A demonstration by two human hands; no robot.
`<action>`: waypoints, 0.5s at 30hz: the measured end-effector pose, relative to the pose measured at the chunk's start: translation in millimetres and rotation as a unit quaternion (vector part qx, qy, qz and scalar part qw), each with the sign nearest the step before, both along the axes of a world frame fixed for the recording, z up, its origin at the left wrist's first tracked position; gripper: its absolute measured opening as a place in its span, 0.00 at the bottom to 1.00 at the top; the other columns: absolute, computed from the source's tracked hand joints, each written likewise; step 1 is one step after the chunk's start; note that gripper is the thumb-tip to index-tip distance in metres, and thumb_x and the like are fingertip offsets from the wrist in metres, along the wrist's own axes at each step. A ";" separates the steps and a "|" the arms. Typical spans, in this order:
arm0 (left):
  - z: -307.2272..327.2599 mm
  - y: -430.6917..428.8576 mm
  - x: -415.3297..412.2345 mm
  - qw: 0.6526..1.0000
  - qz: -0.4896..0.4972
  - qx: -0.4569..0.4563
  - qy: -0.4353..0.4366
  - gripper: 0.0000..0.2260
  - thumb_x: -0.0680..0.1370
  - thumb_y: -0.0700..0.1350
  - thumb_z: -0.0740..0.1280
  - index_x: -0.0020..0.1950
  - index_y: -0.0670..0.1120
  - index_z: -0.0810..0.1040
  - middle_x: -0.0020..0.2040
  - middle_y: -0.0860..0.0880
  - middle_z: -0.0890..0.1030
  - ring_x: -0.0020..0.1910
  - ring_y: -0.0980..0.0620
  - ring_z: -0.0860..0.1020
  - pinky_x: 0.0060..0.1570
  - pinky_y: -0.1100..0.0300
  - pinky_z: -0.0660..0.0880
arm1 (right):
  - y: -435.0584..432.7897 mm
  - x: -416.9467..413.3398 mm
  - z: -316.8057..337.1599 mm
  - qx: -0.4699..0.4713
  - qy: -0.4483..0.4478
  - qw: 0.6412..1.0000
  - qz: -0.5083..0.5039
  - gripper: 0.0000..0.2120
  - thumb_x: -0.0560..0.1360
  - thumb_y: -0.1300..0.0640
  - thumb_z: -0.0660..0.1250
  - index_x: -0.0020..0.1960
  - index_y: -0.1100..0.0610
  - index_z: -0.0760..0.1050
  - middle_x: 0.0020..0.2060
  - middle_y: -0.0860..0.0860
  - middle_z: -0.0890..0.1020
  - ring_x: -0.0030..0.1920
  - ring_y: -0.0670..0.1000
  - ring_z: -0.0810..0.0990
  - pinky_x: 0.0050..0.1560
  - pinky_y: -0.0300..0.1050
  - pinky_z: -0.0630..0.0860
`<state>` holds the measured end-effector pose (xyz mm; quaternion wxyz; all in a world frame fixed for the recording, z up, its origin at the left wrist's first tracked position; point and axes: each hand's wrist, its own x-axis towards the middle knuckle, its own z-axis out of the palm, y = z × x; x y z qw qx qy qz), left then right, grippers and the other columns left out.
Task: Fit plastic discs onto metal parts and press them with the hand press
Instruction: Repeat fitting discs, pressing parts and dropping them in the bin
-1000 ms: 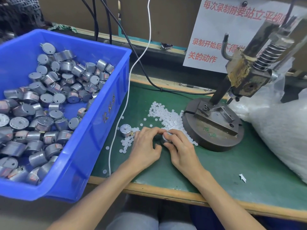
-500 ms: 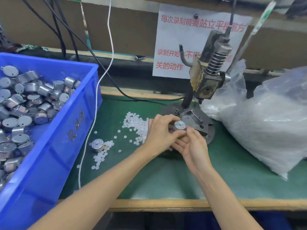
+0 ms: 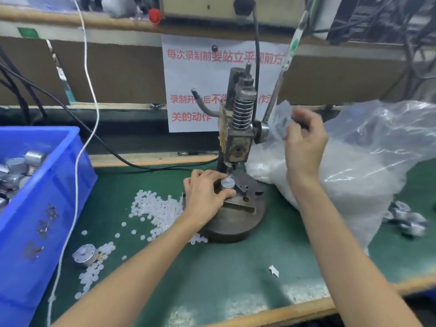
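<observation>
On the hand press (image 3: pixel 237 140) base, left hand (image 3: pixel 204 195) tight around 1 metal part (image 3: pixel 227 184); right hand (image 3: pixel 304 143) raised, blurred, grip indiscernible.

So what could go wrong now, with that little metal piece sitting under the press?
The left hand grips the metal part directly beneath the press ram, so fingers might get pinched. The left forearm crosses the loose plastic discs and could scatter them.
</observation>
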<state>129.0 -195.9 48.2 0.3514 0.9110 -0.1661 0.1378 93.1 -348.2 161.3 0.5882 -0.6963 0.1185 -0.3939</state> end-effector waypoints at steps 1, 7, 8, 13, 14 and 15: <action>0.3 0.0 0.2 1.000 0.001 -0.001 0.002 0.19 0.69 0.58 0.72 0.57 0.55 0.79 0.56 0.58 0.79 0.55 0.54 0.66 0.47 0.62 0.52 | -6.9 14.0 25.3 -0.019 -0.009 1.000 0.010 0.19 0.77 0.63 0.60 0.67 0.58 0.69 0.57 0.47 0.76 0.34 0.37 0.76 0.39 0.34 0.73; -2.2 -0.9 0.2 1.000 0.006 -0.011 0.004 0.18 0.69 0.59 0.72 0.57 0.56 0.79 0.55 0.59 0.79 0.51 0.57 0.63 0.47 0.62 0.52 | -9.2 35.9 94.0 -0.009 0.006 0.992 0.128 0.07 0.78 0.58 0.63 0.54 0.58 0.74 0.37 0.49 0.77 0.29 0.42 0.69 0.30 0.34 0.68; -2.9 -0.8 0.5 1.000 0.006 -0.013 0.001 0.19 0.69 0.59 0.72 0.57 0.55 0.79 0.55 0.59 0.79 0.51 0.58 0.63 0.47 0.63 0.52 | -4.2 26.8 84.1 -0.030 -0.033 0.993 0.107 0.03 0.77 0.59 0.63 0.45 0.56 0.74 0.34 0.49 0.73 0.30 0.44 0.67 0.31 0.36 0.66; -3.9 -0.1 1.0 1.000 0.003 -0.016 -0.008 0.20 0.68 0.59 0.72 0.57 0.54 0.79 0.55 0.58 0.79 0.50 0.57 0.62 0.47 0.63 0.51 | 13.3 -19.5 29.8 -0.013 -0.180 0.979 0.092 0.11 0.77 0.63 0.59 0.37 0.55 0.65 0.31 0.52 0.68 0.29 0.46 0.64 0.31 0.39 0.63; -4.2 -0.1 1.0 1.000 0.004 -0.016 -0.009 0.20 0.69 0.59 0.72 0.57 0.53 0.79 0.55 0.58 0.79 0.50 0.57 0.63 0.47 0.63 0.51 | 16.7 -22.1 25.7 -0.006 -0.188 0.978 0.090 0.10 0.77 0.64 0.57 0.38 0.55 0.65 0.31 0.52 0.68 0.28 0.45 0.64 0.30 0.38 0.63; -4.4 -0.3 1.1 1.000 0.005 -0.016 -0.009 0.20 0.69 0.59 0.72 0.57 0.53 0.79 0.55 0.58 0.79 0.50 0.57 0.63 0.47 0.63 0.51 | 19.5 -23.2 22.7 -0.005 -0.202 0.976 0.085 0.10 0.78 0.64 0.56 0.39 0.55 0.65 0.32 0.51 0.68 0.28 0.45 0.63 0.29 0.38 0.63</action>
